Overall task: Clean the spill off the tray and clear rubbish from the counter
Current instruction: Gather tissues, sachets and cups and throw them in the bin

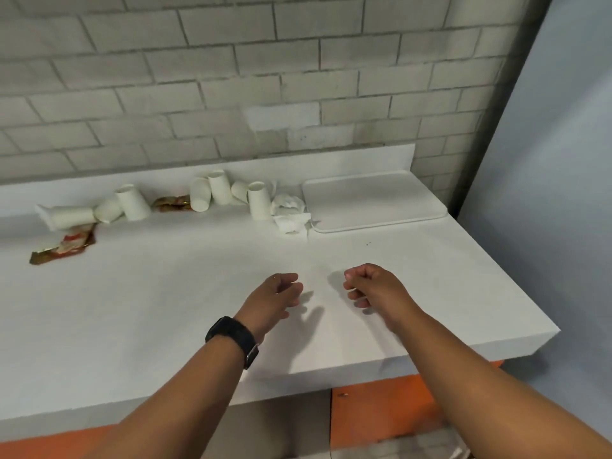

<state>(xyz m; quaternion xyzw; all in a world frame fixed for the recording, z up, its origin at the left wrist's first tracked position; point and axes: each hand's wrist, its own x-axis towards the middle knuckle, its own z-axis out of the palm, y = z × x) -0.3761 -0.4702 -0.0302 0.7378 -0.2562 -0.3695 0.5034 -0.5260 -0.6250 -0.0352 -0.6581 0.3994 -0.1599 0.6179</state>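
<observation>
- Left hand and right hand hover over the surface, fingers loosely curled, holding nothing.
- Tray at back right; spill not discernible, possibly too faint.
- Crumpled tissue touches tray's left edge.
- Cups and wrappers along back left.

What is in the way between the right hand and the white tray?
Nothing visible. Only bare counter lies between the right hand and the tray. The crumpled tissues sit at the tray's left edge, off that path.
</observation>
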